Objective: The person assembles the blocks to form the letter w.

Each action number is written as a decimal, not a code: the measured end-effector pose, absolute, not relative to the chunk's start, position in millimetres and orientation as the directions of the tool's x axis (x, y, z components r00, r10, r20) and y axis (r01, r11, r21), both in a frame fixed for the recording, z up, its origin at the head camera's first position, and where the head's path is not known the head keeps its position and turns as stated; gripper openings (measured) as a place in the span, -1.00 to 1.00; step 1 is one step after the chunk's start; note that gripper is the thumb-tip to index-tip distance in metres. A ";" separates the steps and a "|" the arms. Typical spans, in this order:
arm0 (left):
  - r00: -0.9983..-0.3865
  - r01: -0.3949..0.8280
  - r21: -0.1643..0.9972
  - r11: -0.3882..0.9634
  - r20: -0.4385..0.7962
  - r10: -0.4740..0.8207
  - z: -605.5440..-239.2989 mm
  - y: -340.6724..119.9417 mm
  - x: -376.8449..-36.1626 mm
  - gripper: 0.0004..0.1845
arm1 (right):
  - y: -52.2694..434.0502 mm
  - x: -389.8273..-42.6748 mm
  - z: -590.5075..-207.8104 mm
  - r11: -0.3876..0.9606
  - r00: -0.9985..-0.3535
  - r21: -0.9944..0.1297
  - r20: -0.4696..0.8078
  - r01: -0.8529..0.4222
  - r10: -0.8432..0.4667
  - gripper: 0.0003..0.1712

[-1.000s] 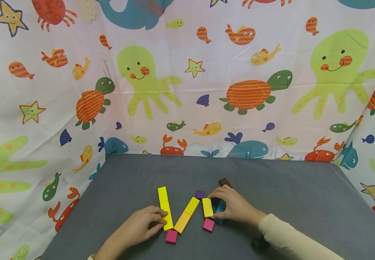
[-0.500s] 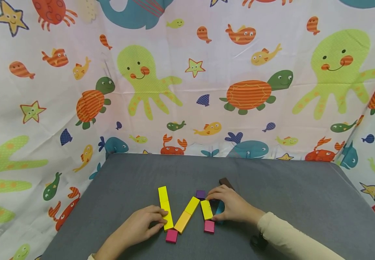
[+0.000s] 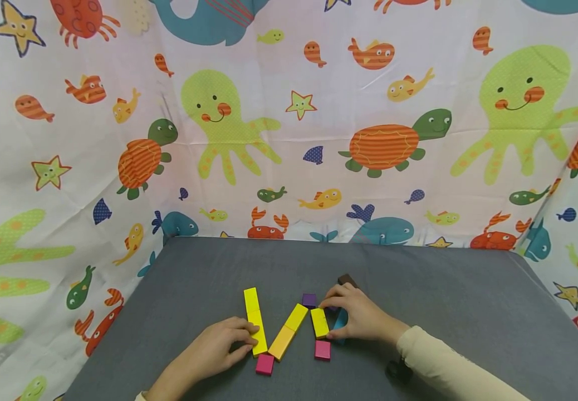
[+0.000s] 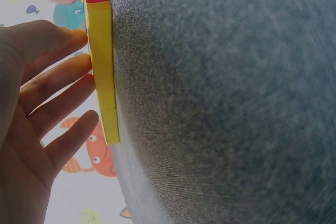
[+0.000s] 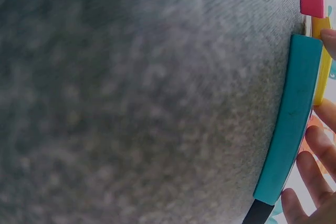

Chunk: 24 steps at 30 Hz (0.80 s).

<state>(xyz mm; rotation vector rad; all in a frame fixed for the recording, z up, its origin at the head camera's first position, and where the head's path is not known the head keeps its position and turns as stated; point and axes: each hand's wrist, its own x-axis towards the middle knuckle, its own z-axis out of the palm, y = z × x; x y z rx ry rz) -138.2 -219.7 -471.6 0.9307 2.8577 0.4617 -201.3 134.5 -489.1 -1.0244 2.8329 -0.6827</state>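
so on the table (image 3: 444, 289) the blocks sit in a row: long bar (image 3: 255, 321) far left, slanted bar (image 3: 289, 331) beside it, short bar (image 3: 319, 323) right of that, small cubes (image 3: 264, 364) in front.

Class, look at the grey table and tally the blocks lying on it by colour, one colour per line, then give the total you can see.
Yellow blocks: 5 (a left strip of two, a middle strip of two, one single)
Pink blocks: 2
Purple block: 1
Teal block: 1
Dark brown block: 1
Total: 10 blocks in view; the hands may hide more.
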 end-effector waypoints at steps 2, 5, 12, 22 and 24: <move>-0.805 0.565 0.314 0.763 0.006 0.593 -472.1 -220.0 -138.4 -0.84 | 133.8 -201.1 -489.6 0.681 -0.778 -0.425 0.099 -0.596 -0.620 -0.39; -0.803 0.569 0.312 0.761 0.011 0.596 -472.1 -220.1 -138.3 -0.83 | 132.3 -199.9 -490.2 0.678 -0.776 -0.424 0.102 -0.600 -0.622 -0.40; -0.807 0.561 0.317 0.765 0.004 0.590 -471.7 -219.5 -138.2 -0.83 | 127.5 -196.0 -489.7 0.676 -0.767 -0.405 0.111 -0.616 -0.632 -0.40; -0.802 0.573 0.318 0.755 0.026 0.597 -474.6 -220.5 -138.5 -0.83 | 130.5 -195.7 -491.7 0.692 -0.748 -0.313 0.111 -0.651 -0.654 -0.37; -0.805 0.567 0.320 0.759 0.019 0.593 -475.1 -220.5 -139.0 -0.83 | 130.3 -196.2 -491.0 0.693 -0.744 -0.295 0.113 -0.658 -0.659 -0.36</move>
